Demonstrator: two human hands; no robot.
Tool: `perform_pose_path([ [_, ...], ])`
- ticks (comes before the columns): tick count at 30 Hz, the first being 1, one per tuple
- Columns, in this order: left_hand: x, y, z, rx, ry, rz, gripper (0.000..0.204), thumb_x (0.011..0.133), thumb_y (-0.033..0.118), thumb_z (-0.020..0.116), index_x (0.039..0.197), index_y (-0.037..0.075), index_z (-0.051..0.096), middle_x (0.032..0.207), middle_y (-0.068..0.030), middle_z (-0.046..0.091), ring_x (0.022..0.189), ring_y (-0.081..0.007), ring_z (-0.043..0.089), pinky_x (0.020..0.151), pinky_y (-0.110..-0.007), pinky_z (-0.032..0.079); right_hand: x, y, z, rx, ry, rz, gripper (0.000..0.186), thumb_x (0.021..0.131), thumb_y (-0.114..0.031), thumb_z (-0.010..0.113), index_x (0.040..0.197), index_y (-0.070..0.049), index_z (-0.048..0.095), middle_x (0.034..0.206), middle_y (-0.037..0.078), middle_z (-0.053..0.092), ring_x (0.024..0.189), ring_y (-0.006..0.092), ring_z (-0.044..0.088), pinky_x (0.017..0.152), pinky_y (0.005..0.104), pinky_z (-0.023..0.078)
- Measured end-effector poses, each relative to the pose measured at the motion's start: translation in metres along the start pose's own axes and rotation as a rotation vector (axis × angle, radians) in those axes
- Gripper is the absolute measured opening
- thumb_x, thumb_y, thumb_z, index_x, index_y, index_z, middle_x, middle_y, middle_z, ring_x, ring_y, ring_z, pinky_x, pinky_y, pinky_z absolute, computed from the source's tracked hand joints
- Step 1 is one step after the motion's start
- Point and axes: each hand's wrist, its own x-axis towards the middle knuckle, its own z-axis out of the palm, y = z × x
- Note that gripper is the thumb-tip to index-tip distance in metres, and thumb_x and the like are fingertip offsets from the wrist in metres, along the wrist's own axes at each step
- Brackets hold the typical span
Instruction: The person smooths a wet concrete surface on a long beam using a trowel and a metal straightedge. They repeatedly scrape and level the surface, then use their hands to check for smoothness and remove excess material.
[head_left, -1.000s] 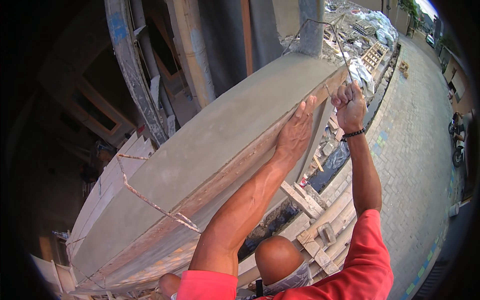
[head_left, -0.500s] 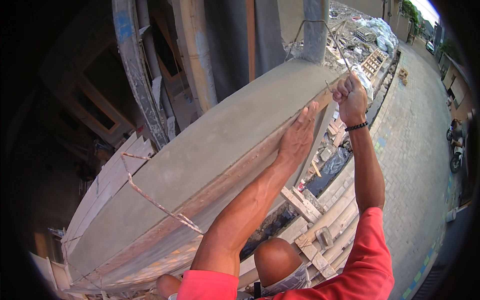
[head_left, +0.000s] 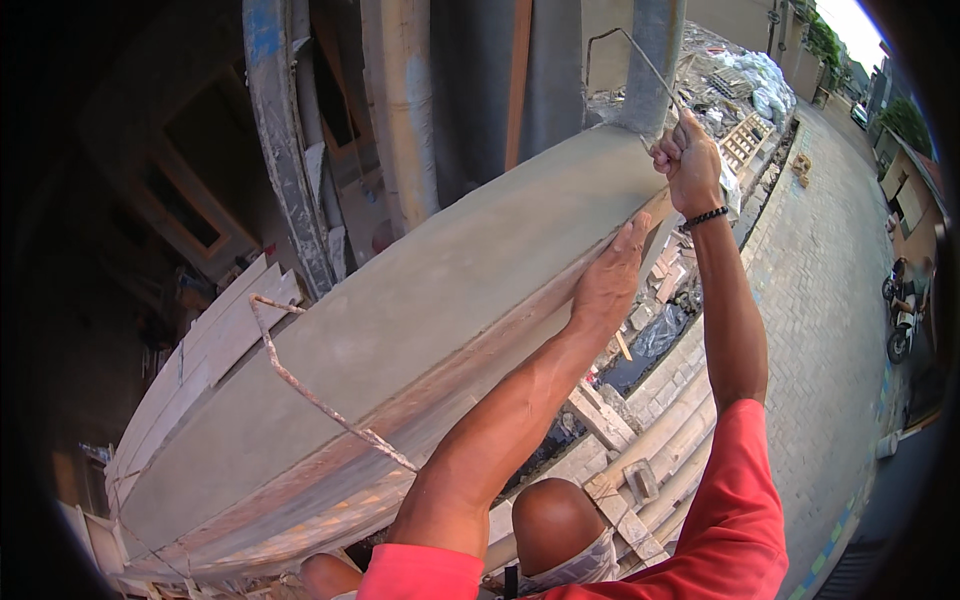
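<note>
A long grey plastered ledge point(head_left: 430, 290) runs from the lower left up to a grey post, with a wooden board point(head_left: 440, 385) along its near side. My left hand point(head_left: 610, 275) rests with fingers stretched out against the board near its far end. Just beyond it, my right hand point(head_left: 690, 168) is closed in a fist around the end of a bent metal rod point(head_left: 655, 72). That rod arches up and over beside the post. Lower down, a second bent rod point(head_left: 320, 402) spans the ledge and board; neither hand touches it.
Leaning poles point(head_left: 290, 170) and a grey post point(head_left: 655, 80) rise beyond the ledge. Below my arms are bamboo poles point(head_left: 680, 475), timber pieces and a ditch point(head_left: 630, 370). A paved lane point(head_left: 830, 260) runs along the right, with a motorbike point(head_left: 900, 335) on its far side. Rubble lies behind.
My right fist has risen slightly with the rod, whose bent top has also shifted. My left hand stays flat on the board. The whole view has shifted a little.
</note>
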Motion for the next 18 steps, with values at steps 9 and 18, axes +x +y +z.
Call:
perform_pose_path([
  [9, 0.002, 0.000, -0.002, 0.035, -0.032, 0.014, 0.052, 0.093, 0.022, 0.039, 0.141, 0.001, 0.044, 0.159, -0.0121, 0.022, 0.148, -0.0300, 0.008, 0.118, -0.048, -0.008, 0.029, 0.003, 0.036, -0.017, -0.126, 0.016, 0.041, 0.102, -0.035, 0.046, 0.070, -0.012, 0.034, 0.061, 0.001, 0.035, 0.059, 0.0191, 0.045, 0.053, 0.0285, 0.035],
  [18, 0.001, 0.003, 0.005, 0.046, 0.034, -0.027, 0.053, 0.091, 0.027, 0.044, 0.139, 0.004, 0.048, 0.157, -0.0103, 0.027, 0.148, -0.0285, 0.010, 0.119, -0.047, -0.007, -0.048, -0.088, -0.038, 0.116, -0.369, -0.352, 0.036, 0.104, -0.032, 0.038, 0.076, -0.009, 0.042, 0.068, 0.003, 0.041, 0.072, 0.0203, 0.046, 0.062, 0.0303, 0.038],
])
